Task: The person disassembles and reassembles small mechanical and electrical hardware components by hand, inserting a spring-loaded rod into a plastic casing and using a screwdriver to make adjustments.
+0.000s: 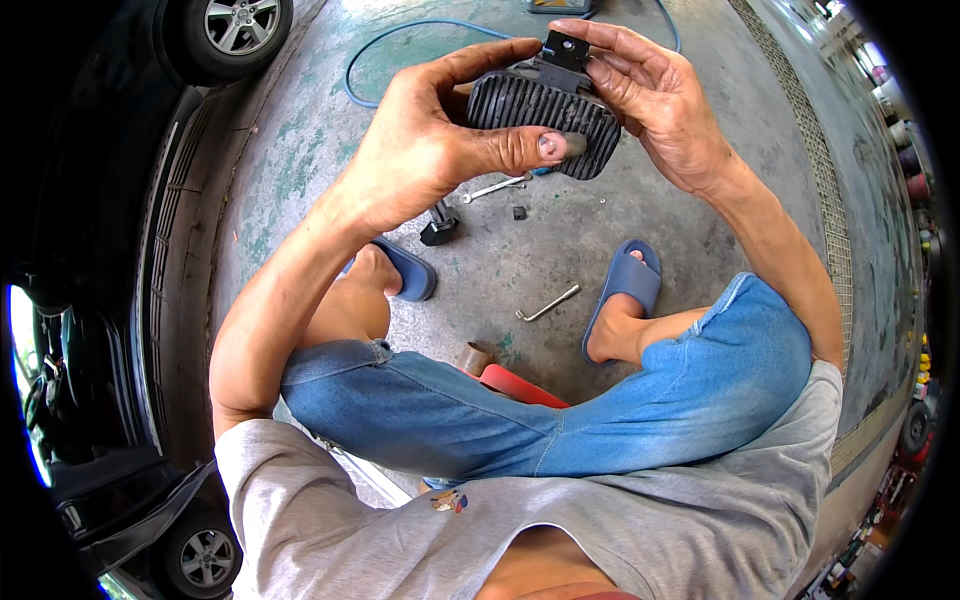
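Up in front of me I hold a black ribbed pedal (500, 98) with a small black metal bracket (567, 50) at its upper edge. My left hand (430, 135) grips the pedal from the left, its thumb lying across the ribbed face and its forefinger reaching to the bracket. On the right side, my right hand (660, 95) has thumb and fingers closed about the bracket and the pedal's upper right edge. How the bracket joins the pedal is partly hidden by my fingers.
On the concrete floor lie a wrench (497, 188), a black part (438, 227), a small black piece (519, 213) and an L-shaped wrench (548, 303). A red object (522, 386) shows between my legs. A blue hose (400, 42) curves behind. A black car (90, 150) stands left.
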A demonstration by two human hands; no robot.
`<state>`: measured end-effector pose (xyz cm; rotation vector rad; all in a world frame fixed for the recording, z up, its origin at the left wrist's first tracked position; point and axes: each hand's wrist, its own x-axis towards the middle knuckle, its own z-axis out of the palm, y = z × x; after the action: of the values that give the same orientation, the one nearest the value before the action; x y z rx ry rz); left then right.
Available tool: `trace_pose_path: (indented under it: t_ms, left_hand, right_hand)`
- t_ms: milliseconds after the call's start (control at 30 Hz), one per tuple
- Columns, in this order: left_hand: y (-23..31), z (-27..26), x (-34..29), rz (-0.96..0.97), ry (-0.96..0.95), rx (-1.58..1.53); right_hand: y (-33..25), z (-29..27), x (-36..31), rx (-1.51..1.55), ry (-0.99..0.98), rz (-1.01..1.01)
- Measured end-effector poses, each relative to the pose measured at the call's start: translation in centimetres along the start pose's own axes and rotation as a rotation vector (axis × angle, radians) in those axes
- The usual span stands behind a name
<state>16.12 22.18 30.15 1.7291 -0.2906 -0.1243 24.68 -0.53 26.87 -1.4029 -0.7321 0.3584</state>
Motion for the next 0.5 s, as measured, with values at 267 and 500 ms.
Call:
trace_pose_path:
  t_ms: [267,500]
  left_hand:
    - [-0.11,0.11,-0.02,0.018,0.000,0.001]
    - [-0.08,0.14,0.06,0.019,0.001,0.012]
  right_hand:
    - [0.12,-0.02,-0.06,-0.019,0.005,-0.014]
    - [0.04,-0.11,-0.11,-0.041,0.014,0.000]
